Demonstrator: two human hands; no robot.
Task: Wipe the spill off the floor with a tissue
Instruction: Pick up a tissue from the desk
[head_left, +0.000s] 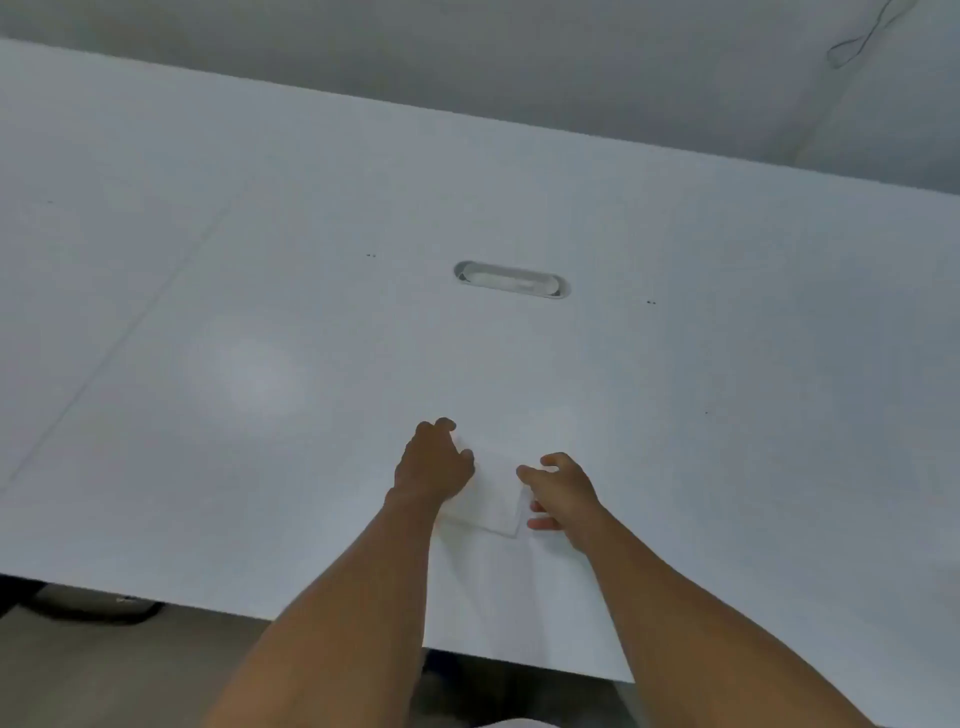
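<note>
A white tissue (493, 499) lies flat on the white table (260, 364), a little back from its near edge. My left hand (434, 462) grips the tissue's left side with curled fingers. My right hand (561, 493) pinches its right edge, thumb low and fingers bent over the top. Both forearms reach in from the bottom of the view. No spill shows anywhere in the frame.
An oval cable slot (511, 279) is cut into the table beyond the hands. A thin seam (130, 322) runs across the tabletop at the left. Brown floor (104, 670) and a dark chair base (88, 605) show below the near edge. A thin cable (862, 36) lies top right.
</note>
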